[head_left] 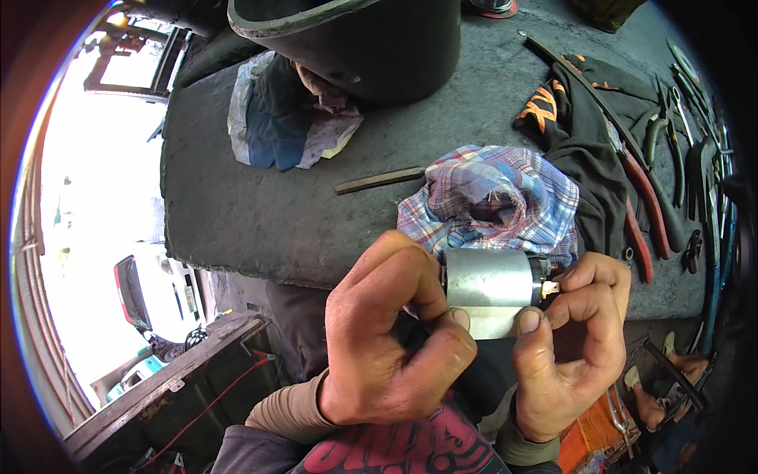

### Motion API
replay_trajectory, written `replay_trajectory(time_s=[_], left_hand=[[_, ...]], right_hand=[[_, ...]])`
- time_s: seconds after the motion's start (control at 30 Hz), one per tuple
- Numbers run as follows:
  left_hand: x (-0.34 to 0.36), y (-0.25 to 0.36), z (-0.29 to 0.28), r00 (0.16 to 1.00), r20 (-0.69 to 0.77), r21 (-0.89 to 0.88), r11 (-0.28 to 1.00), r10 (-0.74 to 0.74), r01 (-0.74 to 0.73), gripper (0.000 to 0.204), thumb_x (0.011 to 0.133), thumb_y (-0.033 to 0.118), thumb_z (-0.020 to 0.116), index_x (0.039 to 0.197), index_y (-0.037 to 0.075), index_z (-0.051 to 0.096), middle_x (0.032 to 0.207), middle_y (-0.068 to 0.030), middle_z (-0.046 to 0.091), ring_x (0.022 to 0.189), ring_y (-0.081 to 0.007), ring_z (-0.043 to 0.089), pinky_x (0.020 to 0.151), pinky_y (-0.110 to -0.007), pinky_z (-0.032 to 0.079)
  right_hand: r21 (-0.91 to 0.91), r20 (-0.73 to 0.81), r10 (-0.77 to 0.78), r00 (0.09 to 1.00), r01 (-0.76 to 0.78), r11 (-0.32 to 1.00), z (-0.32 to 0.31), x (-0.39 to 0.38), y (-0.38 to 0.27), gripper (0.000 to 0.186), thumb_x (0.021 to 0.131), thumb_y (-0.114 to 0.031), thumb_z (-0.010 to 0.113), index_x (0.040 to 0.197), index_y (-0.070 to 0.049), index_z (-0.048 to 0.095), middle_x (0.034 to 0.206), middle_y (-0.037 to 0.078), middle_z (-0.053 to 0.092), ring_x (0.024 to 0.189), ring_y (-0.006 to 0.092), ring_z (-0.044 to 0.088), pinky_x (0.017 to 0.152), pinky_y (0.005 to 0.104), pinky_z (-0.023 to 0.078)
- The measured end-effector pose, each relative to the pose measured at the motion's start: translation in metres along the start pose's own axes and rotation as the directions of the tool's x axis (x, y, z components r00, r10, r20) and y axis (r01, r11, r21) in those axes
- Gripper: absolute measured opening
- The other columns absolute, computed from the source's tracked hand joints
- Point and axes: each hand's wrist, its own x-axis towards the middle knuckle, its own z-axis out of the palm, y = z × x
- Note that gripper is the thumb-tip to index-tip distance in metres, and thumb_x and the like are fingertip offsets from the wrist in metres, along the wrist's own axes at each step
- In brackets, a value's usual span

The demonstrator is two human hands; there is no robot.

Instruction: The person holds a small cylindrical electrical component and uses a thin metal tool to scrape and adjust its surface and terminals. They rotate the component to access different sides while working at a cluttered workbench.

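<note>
With your left hand (399, 332) and right hand (570, 341) pinching the silver cylinder (488, 280) right of frame centre, avoid bending its pale terminal (551, 289).

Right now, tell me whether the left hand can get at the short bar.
Likely yes, once the left hand lets go of the silver cylinder: the short bar lies ahead, largely uncovered, its right end by the plaid cloth.

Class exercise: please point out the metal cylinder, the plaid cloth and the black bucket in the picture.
Metal cylinder (489, 282): head view, on its smooth silver side.
Plaid cloth (527, 188): head view, on the folds near its middle.
Black bucket (383, 54): head view, on its outer wall.
</note>
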Motion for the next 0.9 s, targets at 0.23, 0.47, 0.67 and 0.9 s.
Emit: replay_trajectory(time_s=[0.23, 0.47, 0.67, 0.9], left_hand=[[0.0024, -0.0052, -0.0036, 0.999, 0.025, -0.017, 0.999, 0.037, -0.037, 0.022, 0.068, -0.002, 0.072, 0.075, 0.003, 0.052, 0.076, -0.0083, 0.050, 0.064, -0.0221, 0.050, 0.059, -0.035, 0.041], [0.0011, -0.0052, -0.0037, 1.000, 0.019, -0.014, 1.000, 0.016, -0.016, 0.023, 0.068, -0.001, 0.073, 0.076, 0.003, 0.052, 0.076, -0.0083, 0.050, 0.065, -0.0217, 0.049, 0.059, -0.036, 0.041], [0.0012, -0.0103, -0.0062, 0.999, 0.049, -0.052, 0.999, 0.014, -0.011, 0.025, 0.069, 0.001, 0.075, 0.080, 0.004, 0.053, 0.078, -0.0084, 0.051, 0.067, -0.0210, 0.050, 0.061, -0.035, 0.042], [0.0001, -0.0086, -0.0048, 0.997, 0.083, -0.027, 1.000, 0.012, -0.010, 0.028, 0.076, 0.001, 0.079, 0.085, 0.005, 0.053, 0.084, -0.0072, 0.051, 0.073, -0.0172, 0.049, 0.066, -0.032, 0.042]], right_hand=[[-0.001, 0.001, 0.032, 0.999, -0.032, 0.999, -0.0018, -0.0015, -0.0008, 0.027, 0.068, -0.001, 0.082, 0.082, -0.004, 0.058, 0.102, 0.015, 0.053, 0.091, 0.0206, 0.052, 0.082, 0.0320, 0.045], [0.188, -0.006, 0.098, 0.995, -0.095, 0.977, 0.0009, -0.0084, 0.0054, 0.042, 0.083, -0.005, 0.084, 0.109, -0.005, 0.052, 0.119, 0.009, 0.049, 0.096, 0.0120, 0.047, 0.087, 0.0262, 0.041], [0.168, -0.018, 0.066, 0.998, -0.062, 0.984, 0.0032, -0.0036, 0.0075, 0.054, 0.069, -0.004, 0.085, 0.113, -0.003, 0.053, 0.111, 0.012, 0.050, 0.086, 0.0124, 0.042, 0.075, 0.0259, 0.039], [0.084, 0.081, 0.109, 0.991, -0.116, 0.990, 0.0000, -0.0043, -0.0014, 0.056, 0.077, -0.017, 0.090, 0.118, -0.004, 0.055, 0.120, 0.007, 0.050, 0.094, 0.0100, 0.042, 0.081, 0.0246, 0.036]])
